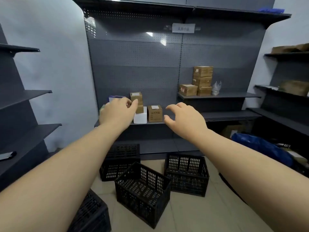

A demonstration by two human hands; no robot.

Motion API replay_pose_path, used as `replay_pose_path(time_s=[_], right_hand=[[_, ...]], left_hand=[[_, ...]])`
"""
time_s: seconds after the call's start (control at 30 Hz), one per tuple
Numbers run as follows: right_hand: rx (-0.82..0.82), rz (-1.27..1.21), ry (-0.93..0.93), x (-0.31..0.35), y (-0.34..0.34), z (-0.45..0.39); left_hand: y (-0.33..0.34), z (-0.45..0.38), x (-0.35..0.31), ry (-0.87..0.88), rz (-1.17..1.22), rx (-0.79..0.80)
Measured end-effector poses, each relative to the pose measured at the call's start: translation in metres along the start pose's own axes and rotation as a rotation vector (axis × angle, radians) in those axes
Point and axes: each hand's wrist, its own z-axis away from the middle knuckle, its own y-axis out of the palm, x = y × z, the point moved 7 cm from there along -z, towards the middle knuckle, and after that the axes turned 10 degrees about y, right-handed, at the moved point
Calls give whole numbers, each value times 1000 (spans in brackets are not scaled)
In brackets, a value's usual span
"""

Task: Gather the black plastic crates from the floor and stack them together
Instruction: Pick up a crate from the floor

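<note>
Several black perforated plastic crates stand apart on the tiled floor. One crate [143,193] sits in the middle, turned at an angle. Another crate [187,174] is to its right, a third crate [120,162] is behind it on the left against the shelf base, and a crate [91,215] at the bottom left is partly hidden by my left forearm. My left hand [117,113] and my right hand [185,119] are stretched forward high above the crates, fingers spread and curled, holding nothing.
A dark grey pegboard shelf unit [150,67] faces me, with small cardboard boxes [154,113] and a white box [140,118] on its shelves. More shelves [25,97] stand left and right. A blue bag [260,146] lies on the floor at the right.
</note>
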Motion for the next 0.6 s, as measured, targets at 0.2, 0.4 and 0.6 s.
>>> replay_pose_path(time_s=[0.2, 0.4, 0.6], right_hand=[[68, 100, 83, -37, 60, -74], [69, 95, 198, -92, 106, -164], [120, 119, 317, -159, 169, -210]], left_hand=[[92, -72, 21, 103, -142, 109], [185, -170, 30, 170, -125, 173], [286, -221, 21, 205, -94, 304]])
